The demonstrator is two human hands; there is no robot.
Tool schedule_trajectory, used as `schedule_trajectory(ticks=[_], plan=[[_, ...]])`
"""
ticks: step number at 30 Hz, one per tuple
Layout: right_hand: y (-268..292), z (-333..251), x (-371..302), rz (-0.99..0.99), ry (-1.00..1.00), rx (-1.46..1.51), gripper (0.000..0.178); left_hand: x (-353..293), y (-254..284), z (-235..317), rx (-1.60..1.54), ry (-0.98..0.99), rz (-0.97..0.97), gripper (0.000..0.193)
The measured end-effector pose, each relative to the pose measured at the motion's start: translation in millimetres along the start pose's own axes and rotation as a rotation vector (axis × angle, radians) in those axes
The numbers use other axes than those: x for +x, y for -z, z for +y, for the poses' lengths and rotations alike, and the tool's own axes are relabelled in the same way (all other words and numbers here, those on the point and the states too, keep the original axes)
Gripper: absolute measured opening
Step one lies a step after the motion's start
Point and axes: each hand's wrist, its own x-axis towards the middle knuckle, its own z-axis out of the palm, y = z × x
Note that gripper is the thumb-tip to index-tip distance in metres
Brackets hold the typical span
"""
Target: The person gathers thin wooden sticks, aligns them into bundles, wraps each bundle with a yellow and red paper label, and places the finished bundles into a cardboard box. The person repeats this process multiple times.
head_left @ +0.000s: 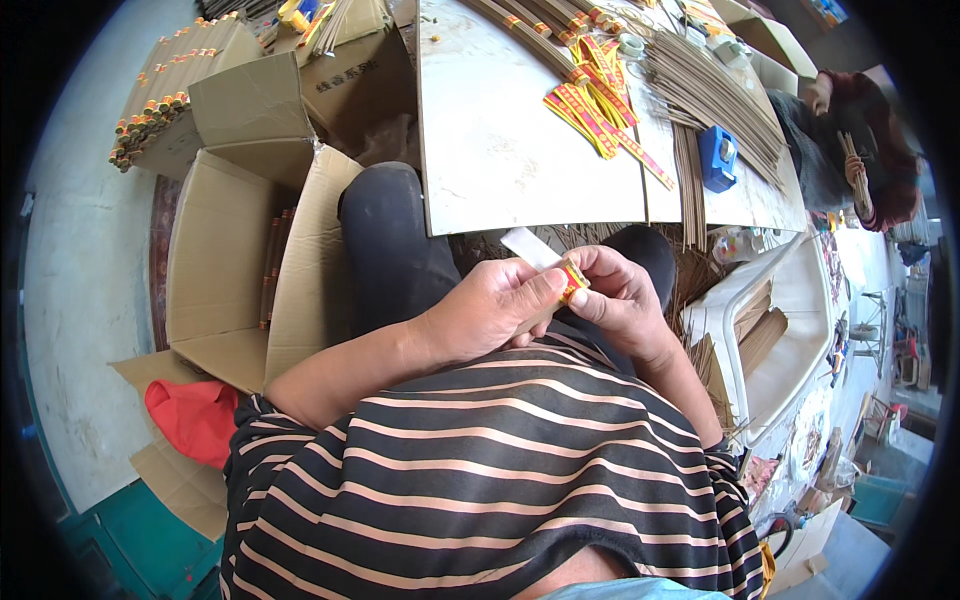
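Pinching a red-yellow label around a stick bundle, my left hand and right hand both grip it closed, just below the tabletop.

This is a small hand-packing workshop for incense sticks, shown by the white worktable at twelve o'clock strewn with loose sticks and red-and-yellow labels, and open cardboard boxes of bundled sticks at ten o'clock.
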Motion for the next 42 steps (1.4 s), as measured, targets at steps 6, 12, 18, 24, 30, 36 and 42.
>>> schedule_trajectory(ticks=[6, 12, 18, 24, 30, 36, 42], plan=[[7.8, -18.3, 2.1, -0.034, -0.054, -0.296, 0.019, -0.2, -3.1, -0.9, -0.046, 0.002, -0.064, 0.034], [3.3, -32.3, 6.8, -0.034, -0.038, -0.529, 0.013, -0.4, -2.6, -4.4, -0.071, 0.015, -0.071, 0.033], [5.7, -29.6, 9.5, -0.12, 0.153, -0.554, 0.011, 1.4, -1.1, -10.7, -0.111, -0.059, -0.112, 0.029], [5.0, -33.4, 7.3, -0.152, 0.214, -0.609, 0.01, -1.3, 5.9, -0.2, -0.15, 0.085, -0.139, 0.034], [8.1, -33.9, 10.0, -0.225, 0.31, -0.66, 0.01, 0.5, 3.7, -3.5, -0.276, 0.092, -0.156, 0.036], [15.4, -33.3, 12.4, -0.302, 0.311, -0.573, 0.009, 3.7, 1.2, -3.4, -0.337, 0.163, -0.146, 0.033], [24.4, -35.1, 18.3, -0.402, 0.265, -0.568, 0.008, 5.3, -3.9, -0.9, -0.272, 0.175, -0.107, 0.032]])
